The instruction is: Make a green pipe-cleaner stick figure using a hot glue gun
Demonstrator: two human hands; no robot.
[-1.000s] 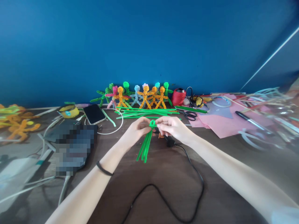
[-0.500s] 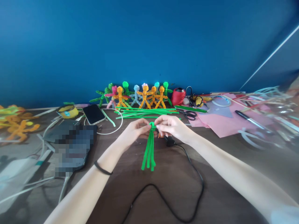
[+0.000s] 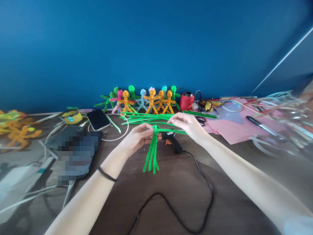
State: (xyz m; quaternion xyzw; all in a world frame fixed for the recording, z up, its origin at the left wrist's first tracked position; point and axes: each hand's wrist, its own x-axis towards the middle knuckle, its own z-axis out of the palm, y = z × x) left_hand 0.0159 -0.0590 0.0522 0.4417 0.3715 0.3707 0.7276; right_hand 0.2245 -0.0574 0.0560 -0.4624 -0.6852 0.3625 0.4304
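Note:
My left hand (image 3: 140, 135) pinches the top of a bundle of green pipe cleaners (image 3: 152, 155), whose several loose ends hang down and fan out slightly. At the bundle's top is a small bent loop. From there, two green strands (image 3: 177, 131) stretch to the right. The fingertips of my right hand (image 3: 184, 125) are closed on the upper strand; the lower one passes beneath that hand. Behind the hands lies a pile of loose green pipe cleaners (image 3: 144, 118). A black glue gun (image 3: 175, 142) rests on the table below my right hand, partly hidden by the strands.
Several pipe-cleaner figures (image 3: 152, 98) stand along the blue wall, beside a red spool (image 3: 187, 101). Pink sheets (image 3: 227, 129) and a marker (image 3: 262, 126) lie right. Phones (image 3: 98, 119), cables and orange pipe-cleaner pieces (image 3: 23, 135) lie left. A black cord (image 3: 211, 192) curves across the front.
My right hand has moved right and slightly up from the bundle's top, drawing a green strand out. The bundle in my left hand has shifted slightly left, and its ends have spread.

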